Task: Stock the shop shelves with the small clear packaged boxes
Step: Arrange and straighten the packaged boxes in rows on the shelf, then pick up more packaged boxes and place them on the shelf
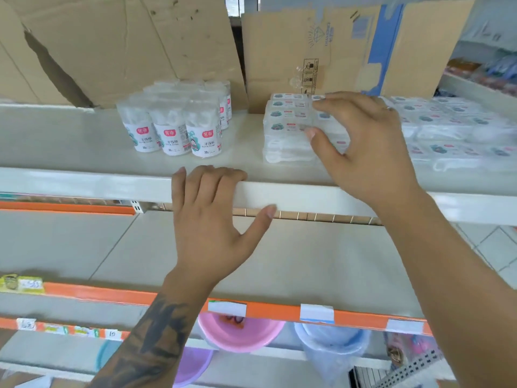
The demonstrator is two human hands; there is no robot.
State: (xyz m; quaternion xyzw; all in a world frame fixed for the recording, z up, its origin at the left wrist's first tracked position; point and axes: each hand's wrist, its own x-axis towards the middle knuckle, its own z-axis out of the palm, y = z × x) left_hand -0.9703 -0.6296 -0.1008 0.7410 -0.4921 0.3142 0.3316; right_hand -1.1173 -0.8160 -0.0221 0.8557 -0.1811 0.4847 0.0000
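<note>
A stack of small clear packaged boxes [285, 127] with printed labels sits on the upper white shelf [84, 183], right of centre. My right hand [363, 147] reaches over the shelf lip and grips the right side of this stack, thumb at the front and fingers over the top. More of the same clear boxes [453, 133] lie in rows further right, blurred. My left hand [207, 219] holds the front lip of the shelf, fingers curled over its top and thumb along the lower edge.
A cluster of round clear tubs [179, 124] stands left of the stack. Cardboard sheets [112, 46] lean along the back. Below is a pale shelf [307, 261] with an orange price strip [98, 292]. Pink bowls [240, 334] and blue bowls [333, 343] sit lower down.
</note>
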